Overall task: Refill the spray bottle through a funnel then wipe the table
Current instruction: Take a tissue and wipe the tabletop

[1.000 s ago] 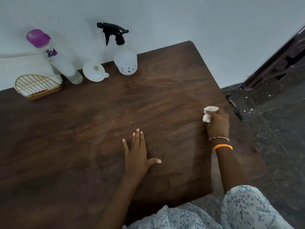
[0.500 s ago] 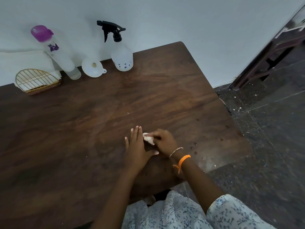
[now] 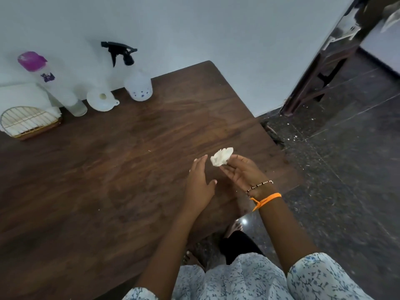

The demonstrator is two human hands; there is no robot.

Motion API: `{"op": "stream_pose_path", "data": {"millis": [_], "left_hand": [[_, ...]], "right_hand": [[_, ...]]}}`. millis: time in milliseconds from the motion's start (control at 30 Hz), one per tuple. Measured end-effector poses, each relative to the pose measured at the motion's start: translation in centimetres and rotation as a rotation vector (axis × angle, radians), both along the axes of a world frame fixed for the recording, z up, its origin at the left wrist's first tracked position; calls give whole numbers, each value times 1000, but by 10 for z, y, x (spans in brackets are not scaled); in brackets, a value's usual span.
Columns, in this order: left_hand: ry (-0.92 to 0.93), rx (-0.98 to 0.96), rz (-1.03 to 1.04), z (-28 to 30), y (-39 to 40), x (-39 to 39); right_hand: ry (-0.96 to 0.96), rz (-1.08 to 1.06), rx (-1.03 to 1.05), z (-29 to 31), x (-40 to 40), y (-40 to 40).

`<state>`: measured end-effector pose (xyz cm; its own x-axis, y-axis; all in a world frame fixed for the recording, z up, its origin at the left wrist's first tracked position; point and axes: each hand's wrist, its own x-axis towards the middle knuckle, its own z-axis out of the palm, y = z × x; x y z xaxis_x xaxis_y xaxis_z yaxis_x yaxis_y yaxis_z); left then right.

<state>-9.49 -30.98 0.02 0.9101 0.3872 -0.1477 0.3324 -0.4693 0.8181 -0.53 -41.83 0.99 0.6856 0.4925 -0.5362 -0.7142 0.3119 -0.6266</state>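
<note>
The crumpled tissue [image 3: 221,157] sits up off the table [image 3: 108,180], pinched at the fingertips of the right hand [image 3: 242,173], whose palm is turned upward. The left hand [image 3: 199,180] hovers just beside it with straight, relaxed fingers, holding nothing and apparently clear of the wood.

The spray bottle [image 3: 135,83] stands with its black trigger head on at the far edge by the wall, with the funnel [image 3: 101,101] lying next to it, so the refill looks done and wiping is the step in hand. To wipe well, I'd say the wad wants refolding to a fresh face, then pressing flat under the fingers rather than held at their tips, and drawing in overlapping strokes toward the near edge, where small pale specks show on the wood. The left hand could brace on the table to steady the reach.

Hard to judge: whether the tissue is damp or soiled, how full the spray bottle is, and whether the tabletop is wet at all. The purple-capped bottle [image 3: 49,83] is blurred, its label unreadable. The wire basket [image 3: 28,122] is cut by the left border, and the table's near left runs out of view.
</note>
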Motion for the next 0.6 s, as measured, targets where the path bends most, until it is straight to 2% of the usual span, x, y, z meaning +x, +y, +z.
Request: {"op": "stream_pose_path", "data": {"millis": [100, 300, 467, 600], "left_hand": [[-47, -39, -7, 7, -14, 33], [-66, -286, 66, 8, -52, 137], [-22, -367, 113, -1, -92, 241], [102, -286, 56, -22, -128, 319]], "right_hand": [[-93, -38, -39, 3, 26, -20], [-214, -91, -111, -2, 111, -63], [-169, -96, -263, -18, 204, -95], [-39, -146, -332, -48, 272, -123]]}}
